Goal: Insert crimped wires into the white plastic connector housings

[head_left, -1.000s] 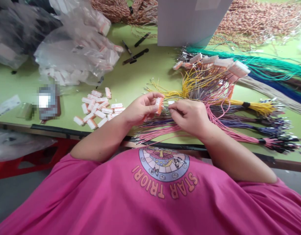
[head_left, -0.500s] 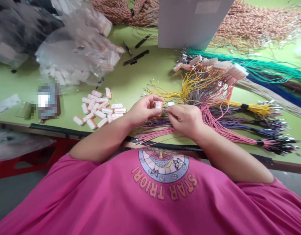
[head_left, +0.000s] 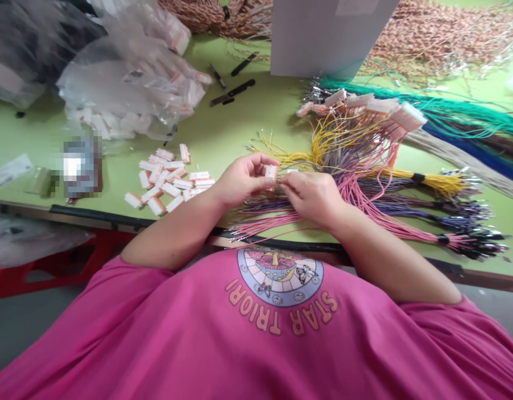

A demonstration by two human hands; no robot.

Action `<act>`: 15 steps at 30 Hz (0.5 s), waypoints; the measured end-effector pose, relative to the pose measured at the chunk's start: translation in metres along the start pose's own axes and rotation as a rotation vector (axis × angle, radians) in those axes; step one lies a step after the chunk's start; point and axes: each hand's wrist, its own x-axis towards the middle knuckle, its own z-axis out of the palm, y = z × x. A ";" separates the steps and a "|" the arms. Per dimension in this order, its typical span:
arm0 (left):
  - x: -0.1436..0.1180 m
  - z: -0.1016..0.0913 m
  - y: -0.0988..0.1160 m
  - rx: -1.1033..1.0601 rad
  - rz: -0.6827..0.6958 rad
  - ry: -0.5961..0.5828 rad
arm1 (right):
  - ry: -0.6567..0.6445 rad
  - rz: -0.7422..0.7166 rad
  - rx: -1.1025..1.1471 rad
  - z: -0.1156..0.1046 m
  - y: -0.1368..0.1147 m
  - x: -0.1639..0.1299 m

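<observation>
My left hand (head_left: 245, 180) pinches a white and orange connector housing (head_left: 270, 175) between thumb and fingers, above the table's front part. Right beside it, my right hand (head_left: 314, 195) has its thumb and forefinger pressed together on a thin wire, its tip close to the housing's right side; most of the wire is hidden by the hand. Pink wires (head_left: 267, 226) lie under and in front of the hands, and yellow wires (head_left: 292, 160) behind them. Several loose connector housings (head_left: 172, 190) are scattered left of my left hand.
Wired connectors (head_left: 407, 116) are heaped behind my right hand. Tied wire bundles (head_left: 418, 178) stretch right, with green wires (head_left: 452, 105) beyond. A grey box (head_left: 318, 39), knives (head_left: 238, 89), plastic bags of housings (head_left: 131, 83) and a blurred-out device (head_left: 81, 166) also occupy the green table (head_left: 223, 133).
The right fingertips have come slightly left, nearer the connector housing. The left hand keeps its hold, with the housing turned a little. The whole view has shifted slightly.
</observation>
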 end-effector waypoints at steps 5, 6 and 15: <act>0.002 0.001 0.006 -0.003 0.027 0.123 | 0.085 -0.369 -0.025 -0.016 -0.015 -0.012; 0.003 0.001 0.006 0.000 0.017 0.123 | -0.019 -0.478 0.018 -0.013 -0.019 -0.014; 0.001 0.004 0.007 -0.087 -0.032 0.096 | -0.523 -0.541 0.213 0.018 -0.028 -0.012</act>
